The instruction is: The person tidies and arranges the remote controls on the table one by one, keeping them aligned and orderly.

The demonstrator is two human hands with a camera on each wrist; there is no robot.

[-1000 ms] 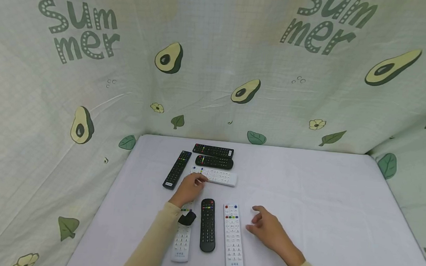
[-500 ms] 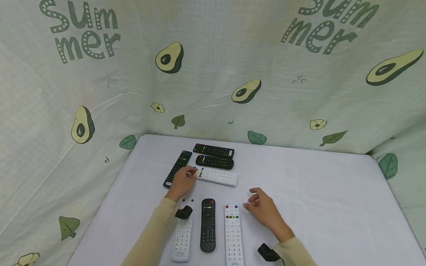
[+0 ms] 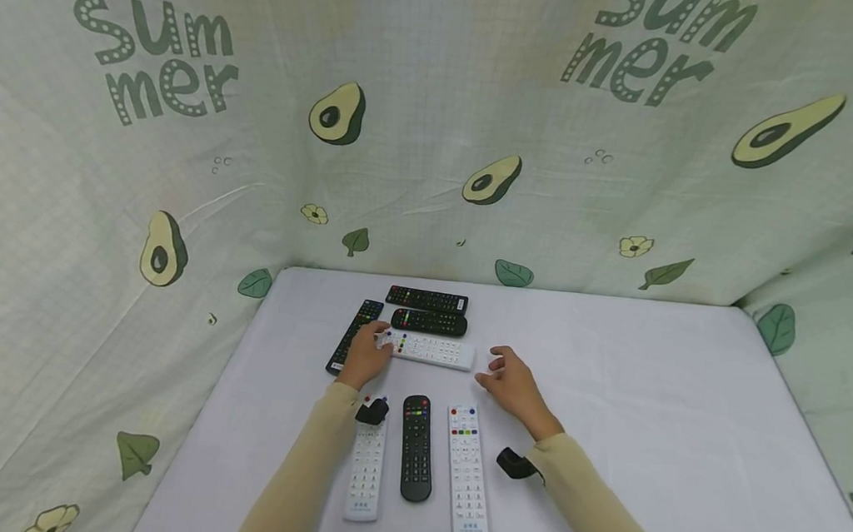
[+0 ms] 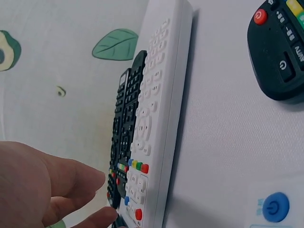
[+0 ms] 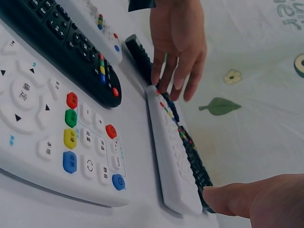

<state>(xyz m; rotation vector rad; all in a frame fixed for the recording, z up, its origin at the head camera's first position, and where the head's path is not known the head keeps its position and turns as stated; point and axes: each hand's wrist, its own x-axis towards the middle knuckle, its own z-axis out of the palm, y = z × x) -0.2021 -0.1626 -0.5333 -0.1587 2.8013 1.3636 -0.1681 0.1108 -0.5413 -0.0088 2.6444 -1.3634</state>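
Head view shows, nearest the person, three remotes lying lengthwise in a tidy row: a white remote [image 3: 366,470] on the left, a black remote [image 3: 416,449] in the middle and a second white remote [image 3: 467,474] on the right, all flat on the table [image 3: 648,417] and touched by neither hand. Beyond them both hands reach for the crosswise white remote [image 3: 431,350]. The left hand [image 3: 365,355] has its fingertips at the remote's left end, fingers loosely bent over it; whether they actually pinch it I cannot tell. The right hand [image 3: 511,383] hovers just beside the right end, fingers relaxed and holding nothing. Farther back lie two black remotes, one [image 3: 429,322] close behind the white one and another [image 3: 427,300] behind that, with an angled black remote [image 3: 352,334] to their left. Judging by this layout, three are lined up and four wait at the back.
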